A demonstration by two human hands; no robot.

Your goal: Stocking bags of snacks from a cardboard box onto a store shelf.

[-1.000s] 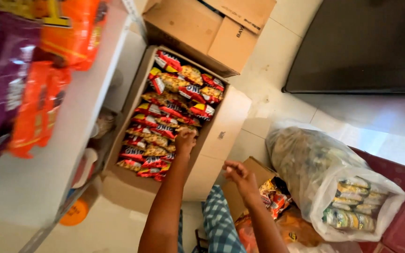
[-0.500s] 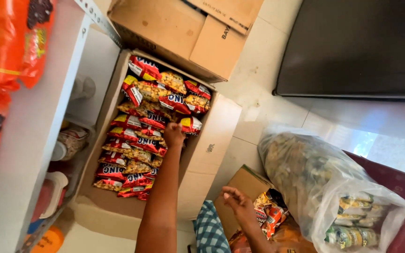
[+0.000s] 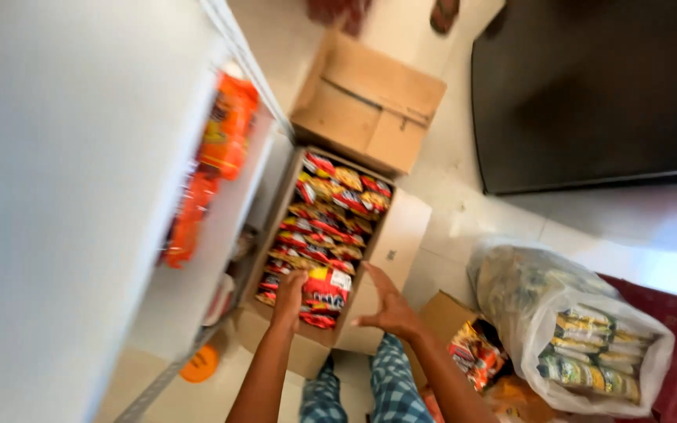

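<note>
An open cardboard box [image 3: 392, 244] on the floor is packed with rows of red and yellow snack packets [image 3: 331, 205]. My left hand [image 3: 290, 287] is at the near end of the box. It grips the edge of one red snack packet [image 3: 327, 290], which is raised above the others. My right hand [image 3: 386, 307] hovers by the box's near right flap with its fingers spread and holds nothing. My checked trouser legs show below both arms.
A white shelf unit [image 3: 80, 196] with orange packets [image 3: 227, 125] stands at the left. A closed cardboard box [image 3: 370, 102] lies behind the open one. At the right are a clear bag of packets [image 3: 573, 329], a small box of packets [image 3: 470, 349] and a dark cabinet [image 3: 589, 94].
My left hand drew back from the middle of the box to its near end and lifted a red packet. My right hand rose beside the box and spread open. The view pulled back.
</note>
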